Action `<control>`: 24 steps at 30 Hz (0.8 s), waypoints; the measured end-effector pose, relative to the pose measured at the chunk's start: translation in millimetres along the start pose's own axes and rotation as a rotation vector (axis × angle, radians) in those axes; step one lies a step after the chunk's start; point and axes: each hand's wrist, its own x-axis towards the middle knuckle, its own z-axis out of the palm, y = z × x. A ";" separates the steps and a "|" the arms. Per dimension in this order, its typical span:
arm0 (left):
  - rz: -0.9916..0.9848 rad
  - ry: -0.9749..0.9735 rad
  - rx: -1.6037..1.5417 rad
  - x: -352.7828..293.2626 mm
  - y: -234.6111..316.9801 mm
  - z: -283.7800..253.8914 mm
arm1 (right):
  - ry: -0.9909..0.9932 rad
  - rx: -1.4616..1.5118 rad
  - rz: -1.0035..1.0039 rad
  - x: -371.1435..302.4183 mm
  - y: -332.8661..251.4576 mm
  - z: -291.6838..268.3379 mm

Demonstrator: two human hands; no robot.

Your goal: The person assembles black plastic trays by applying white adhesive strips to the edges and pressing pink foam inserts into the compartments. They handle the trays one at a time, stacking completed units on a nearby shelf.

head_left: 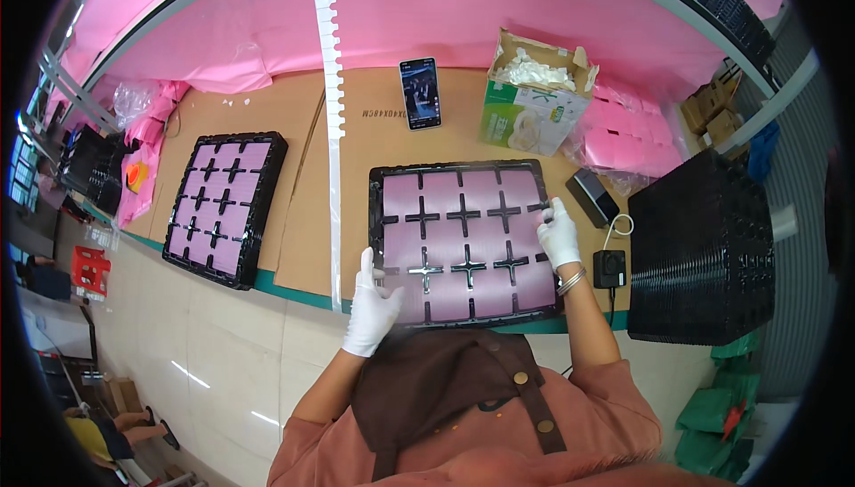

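At nine o'clock, a red crate (89,271) sits low on the floor, and a stack of dark trays (92,166) stands at the far left end of the worktop (294,122). Next to it lies an orange thing (135,175) on pink bags (151,144). A bit more to the right lies a black tray (226,206) with pink squares in it. It sits on brown cardboard. A long white toothed strip (333,113) runs from twelve o'clock down to the worktop's front edge.

In the middle lies a second black tray (463,239), full of pink squares with black crosses between them. The left hand (370,304), in a white glove, is at six o'clock. It rests on the tray's front left corner, thumb up, fingers spread flat; it grips nothing that I can see. The right hand (558,233), gloved too, is at the tray's right edge, at about three o'clock of the tray. Its fingers pinch the rim there.

Above the tray, at twelve o'clock, a phone (419,93) lies flat with its screen lit. To its right stands an open green and white box (534,95) with white stuff inside. Pink bags (623,135) pile up past the box at two o'clock. A small black box (592,196) and a black charger (610,268) with a white cable lie just right of the right hand. At three o'clock stands a tall stack of black trays (708,251). Green bags (726,425) lie on the floor at four o'clock.
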 end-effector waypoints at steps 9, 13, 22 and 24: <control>0.072 0.104 0.278 -18.6 2.1 -16.6 | 0.215 -0.117 -0.060 -20.7 16.5 -34.0; 0.304 0.236 0.338 -3.0 -2.4 -24.8 | 0.162 0.057 -0.001 -16.6 22.7 -50.9; -0.165 -0.244 -0.558 178.5 27.9 38.5 | -0.510 1.210 0.148 65.0 -23.6 31.8; -0.254 -0.184 -0.715 212.4 -8.7 48.3 | -0.392 1.247 0.176 87.1 -5.3 46.3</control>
